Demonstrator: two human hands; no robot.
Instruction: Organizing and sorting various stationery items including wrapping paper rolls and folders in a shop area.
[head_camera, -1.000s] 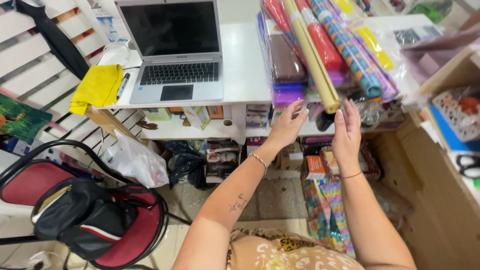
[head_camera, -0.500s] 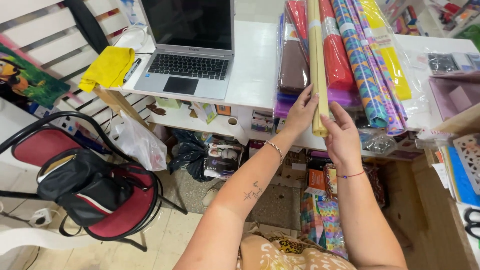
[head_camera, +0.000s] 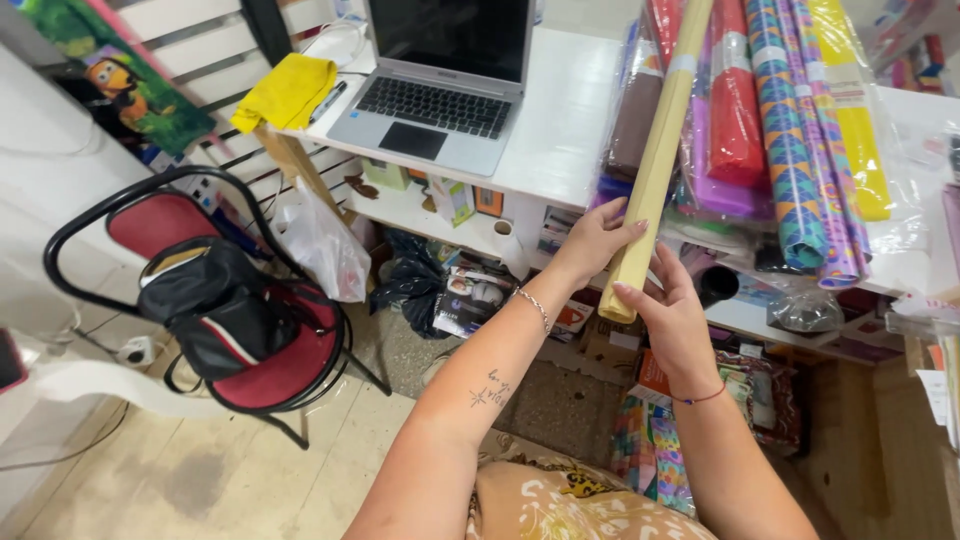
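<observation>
Both hands now clasp the tan paper roll (head_camera: 655, 170): left hand (head_camera: 592, 240) fingers wrapped around, right hand (head_camera: 668, 312) cupping its lower end, off the bench (head_camera: 560, 130).

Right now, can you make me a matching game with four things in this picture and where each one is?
Things:
1. long tan paper roll
2. black bag with a red and white stripe
3. folded yellow cloth
4. silver open laptop

Places:
A. on the red seat of the black metal chair
B. at the left corner of the white table, beside the laptop
C. between the left hand and the right hand
D. on the white table, to the right of the cloth

Pairs: 1-C, 2-A, 3-B, 4-D
</observation>
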